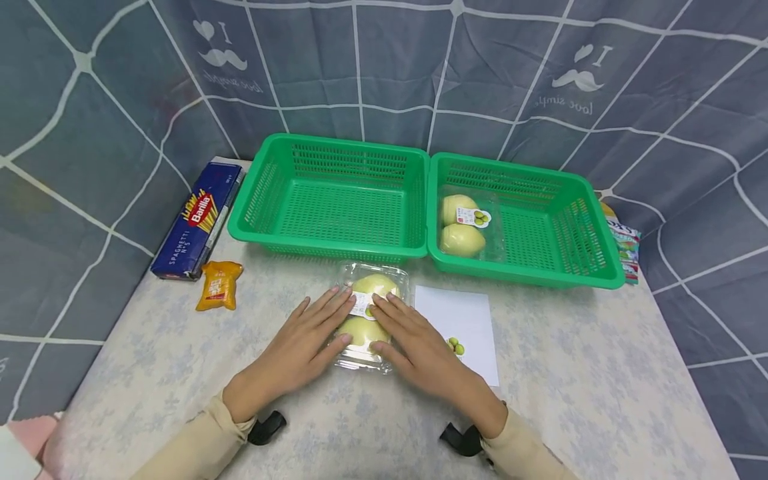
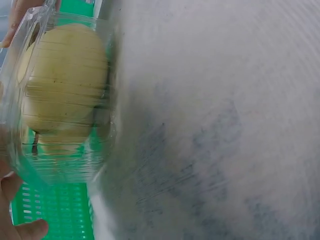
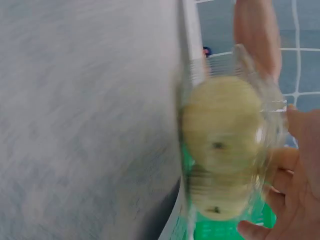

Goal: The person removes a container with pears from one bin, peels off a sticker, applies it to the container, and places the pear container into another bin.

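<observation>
A clear plastic clamshell box [image 1: 366, 363] lies on the table with two pale yellow-green fruits [image 1: 362, 331], pear-like, inside. A white label [image 1: 362, 305] on its top is partly hidden by fingers. From the left, my left hand [image 1: 300, 347] rests its extended fingertips on the lid and label. My right hand [image 1: 427, 353] does the same from the right, fingers straight. Between the two thumbs the near fruit shows through the plastic. The left wrist view shows the box from the side, one fruit [image 2: 65, 75] with a dark stem; the right wrist view is blurred.
Behind stand two joined green baskets; the left basket [image 1: 336, 250] is bare, while the right basket [image 1: 540, 267] holds another fruit box [image 1: 493, 233]. A printed white sheet [image 1: 459, 313] lies right of my box. Left are a spaghetti box [image 1: 198, 217], an orange packet [image 1: 219, 285]; far right, a colourful packet [image 1: 625, 243].
</observation>
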Demonstrator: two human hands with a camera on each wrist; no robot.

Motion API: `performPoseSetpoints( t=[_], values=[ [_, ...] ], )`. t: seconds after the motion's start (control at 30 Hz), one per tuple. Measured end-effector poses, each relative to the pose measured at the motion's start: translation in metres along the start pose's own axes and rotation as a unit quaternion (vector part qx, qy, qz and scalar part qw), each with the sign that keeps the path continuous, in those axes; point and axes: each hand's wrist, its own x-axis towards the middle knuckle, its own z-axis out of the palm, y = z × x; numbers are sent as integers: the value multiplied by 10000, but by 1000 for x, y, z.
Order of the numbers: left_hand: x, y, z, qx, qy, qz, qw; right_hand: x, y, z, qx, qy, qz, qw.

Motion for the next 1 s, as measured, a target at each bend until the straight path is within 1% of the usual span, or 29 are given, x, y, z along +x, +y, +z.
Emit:
performPoseSetpoints(
  t=[0.07,0.13,0.2,0.23,0.3,0.37,0.47,0.53,0.57,0.6,0.63,0.67,0.7,0.73,0.83,0.9,0.93,0.97,1.0],
  values=[
    [1,1,-1,157,59,-70,9998,0,2,0,-144,-53,22,9999],
    [2,1,-2,308,113,-122,9994,0,3,-2,-202,-3,110,9997],
    [2,1,-1,361,170,-171,9991,-1,4,-4,-243,43,229,9994],
    [2,1,0,314,214,-200,9991,-1,4,-4,-236,60,290,9993],
    [1,0,2,96,346,-319,9988,-3,6,-5,-158,111,440,9988],
    [1,-3,5,-189,464,-512,9974,-4,7,-5,-3,206,610,9979],
    [2,-9,7,-664,746,-875,9911,-4,11,-5,403,415,899,9943],
    [4,-13,8,-1004,930,-1088,9846,-3,13,-5,837,576,1110,9886],
    [6,-15,8,-1181,1048,-1157,9807,-2,15,-5,1149,625,1270,9832],
    [8,-17,8,-1388,1143,-1249,9757,-1,16,-4,1512,667,1442,9757],
    [10,-18,7,-1605,1205,-1346,9704,0,17,-4,1979,674,1648,9639],
    [12,-19,7,-1831,1207,-1444,9649,1,19,-3,2465,688,1871,9484],
    [13,-19,7,-2043,1161,-1528,9599,2,20,-2,2958,700,2061,9301],
    [15,-20,6,-2240,1083,-1616,9550,3,21,-2,3423,674,2329,9078],
    [16,-19,5,-2811,689,-1874,9387,4,24,1,4715,611,2950,8288],
    [16,-18,6,-3043,465,-1959,9310,5,26,1,5262,559,3174,7870],
    [16,-18,6,-3105,405,-1995,9285,5,27,2,5476,537,3278,7680],
    [16,-17,6,-3150,373,-2022,9266,6,28,2,5661,518,3315,7530],
    [16,-16,7,-3167,367,-2053,9253,5,28,2,5775,483,3334,7437]
  ],
)
